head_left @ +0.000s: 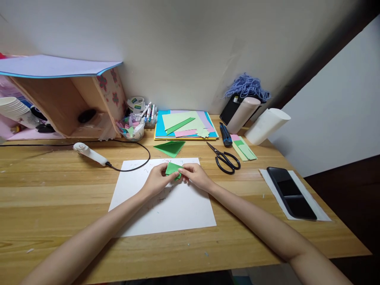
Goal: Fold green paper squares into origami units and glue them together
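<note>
A small folded piece of green paper (pixel 173 169) is held between both hands, above a white sheet (pixel 178 209) marked with small dark strokes. My left hand (pixel 157 180) pinches its left side, with the thumb across the lower front. On the other side my right hand (pixel 196 176) grips the right edge between thumb and fingers. Fingers behind the paper are partly hidden. Just beyond the sheet lies a folded green paper triangle (pixel 170 148). Black-handled scissors (pixel 224 158) rest on the table to the right of my hands, their blades pointing away to the left.
Coloured papers (pixel 185 124) are stacked by the wall, beside a utility knife (pixel 226 135) and paper strips (pixel 243 148). A phone (pixel 291 193) lies at right. Left are a white corded tool (pixel 90 154), a tub of scraps (pixel 132 128) and a wooden box (pixel 109 99). Paper rolls (pixel 267 126) stand behind.
</note>
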`<state>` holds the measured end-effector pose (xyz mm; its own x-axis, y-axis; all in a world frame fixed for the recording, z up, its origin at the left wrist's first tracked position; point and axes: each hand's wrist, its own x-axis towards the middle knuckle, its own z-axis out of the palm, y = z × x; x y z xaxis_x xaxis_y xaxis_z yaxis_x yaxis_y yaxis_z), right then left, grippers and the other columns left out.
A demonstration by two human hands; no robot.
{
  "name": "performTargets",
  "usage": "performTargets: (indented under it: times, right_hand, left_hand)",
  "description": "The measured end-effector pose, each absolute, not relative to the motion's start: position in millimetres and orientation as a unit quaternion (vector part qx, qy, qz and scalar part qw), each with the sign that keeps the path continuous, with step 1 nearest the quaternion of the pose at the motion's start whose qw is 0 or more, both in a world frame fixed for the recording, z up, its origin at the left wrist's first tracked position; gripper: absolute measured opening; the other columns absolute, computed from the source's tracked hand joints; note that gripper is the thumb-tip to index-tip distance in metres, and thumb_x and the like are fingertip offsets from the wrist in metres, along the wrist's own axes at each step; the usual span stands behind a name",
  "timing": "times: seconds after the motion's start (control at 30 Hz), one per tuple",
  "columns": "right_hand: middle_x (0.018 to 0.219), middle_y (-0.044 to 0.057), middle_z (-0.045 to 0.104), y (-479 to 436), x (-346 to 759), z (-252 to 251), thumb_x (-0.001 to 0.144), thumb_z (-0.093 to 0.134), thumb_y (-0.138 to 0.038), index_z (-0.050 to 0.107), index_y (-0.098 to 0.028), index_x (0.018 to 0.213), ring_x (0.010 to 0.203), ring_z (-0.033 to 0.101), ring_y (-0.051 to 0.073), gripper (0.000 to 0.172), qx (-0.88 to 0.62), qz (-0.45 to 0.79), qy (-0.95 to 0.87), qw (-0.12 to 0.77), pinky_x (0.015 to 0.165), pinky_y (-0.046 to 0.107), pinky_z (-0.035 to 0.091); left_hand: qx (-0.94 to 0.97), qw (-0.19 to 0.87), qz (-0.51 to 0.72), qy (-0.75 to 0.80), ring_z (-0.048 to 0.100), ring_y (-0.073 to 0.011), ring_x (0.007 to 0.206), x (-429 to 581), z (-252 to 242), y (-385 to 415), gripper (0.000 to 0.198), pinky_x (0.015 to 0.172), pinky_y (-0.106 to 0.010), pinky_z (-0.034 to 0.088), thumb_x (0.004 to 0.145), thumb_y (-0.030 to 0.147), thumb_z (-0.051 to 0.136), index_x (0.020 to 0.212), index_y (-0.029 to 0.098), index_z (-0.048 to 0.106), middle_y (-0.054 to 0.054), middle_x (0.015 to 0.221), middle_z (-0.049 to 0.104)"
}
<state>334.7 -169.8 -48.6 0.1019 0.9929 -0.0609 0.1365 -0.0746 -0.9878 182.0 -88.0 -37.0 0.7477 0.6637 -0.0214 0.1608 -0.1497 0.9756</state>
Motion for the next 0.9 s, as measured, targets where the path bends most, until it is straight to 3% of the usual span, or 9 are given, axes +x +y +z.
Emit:
performTargets:
  times: [0.2,0.33,0.47,0.73,0.9]
  right_hand:
    - [0.056,-0.002,0.053,-171,332,-47,0.079,0.056,-0.039,0.055,-0.015,0.067,0.050,0.047,0.008,0.027,-0.586,0.422,-0.517,0.461,0.047,0.019,0.036]
    - [0.059,-0.003,0.052,-172,331,-47,0.075,0.061,-0.038,0.054,-0.016,0.067,0.054,0.048,0.009,0.024,-0.592,0.403,-0.527,0.457,0.049,0.019,0.035]
    - [0.057,-0.002,0.053,-170,334,-48,0.080,0.054,-0.040,0.056,-0.015,0.065,0.053,0.049,0.010,0.029,-0.573,0.428,-0.527,0.459,0.051,0.021,0.038]
    - [0.050,-0.002,0.051,-167,339,-49,0.078,0.054,-0.042,0.054,-0.015,0.056,0.045,0.047,0.009,0.035,-0.553,0.453,-0.493,0.496,0.047,0.021,0.039]
    - [0.051,-0.002,0.049,-165,347,-52,0.079,0.052,-0.046,0.054,-0.017,0.061,0.045,0.045,0.010,0.035,-0.614,0.352,-0.435,0.557,0.044,0.023,0.035]
  left_hand:
    - [0.713,0.616,0.196,0.271,0.059,-0.0170,0.073,182,-37,-84,0.027,0.065,-0.026,0.045,0.065,0.032,0.068,0.083,0.013,0.059,-0.005,0.080,0.064]
    - [0.708,0.628,0.185,0.265,0.058,-0.0152,0.071,180,-37,-85,0.039,0.061,-0.024,0.044,0.062,0.024,0.070,0.095,0.016,0.051,-0.003,0.080,0.062]
    - [0.713,0.632,0.171,0.252,0.057,-0.0135,0.068,179,-38,-85,0.041,0.058,-0.023,0.042,0.064,0.022,0.069,0.100,0.018,0.049,-0.001,0.077,0.060]
    - [0.645,0.689,0.212,0.253,0.058,-0.0144,0.080,181,-40,-82,0.037,0.071,-0.027,0.046,0.068,0.024,0.066,0.100,0.016,0.048,-0.002,0.083,0.059]
    - [0.608,0.689,0.280,0.277,0.058,-0.0143,0.080,182,-43,-82,0.038,0.073,-0.030,0.047,0.071,0.030,0.064,0.103,0.016,0.047,-0.002,0.084,0.058]
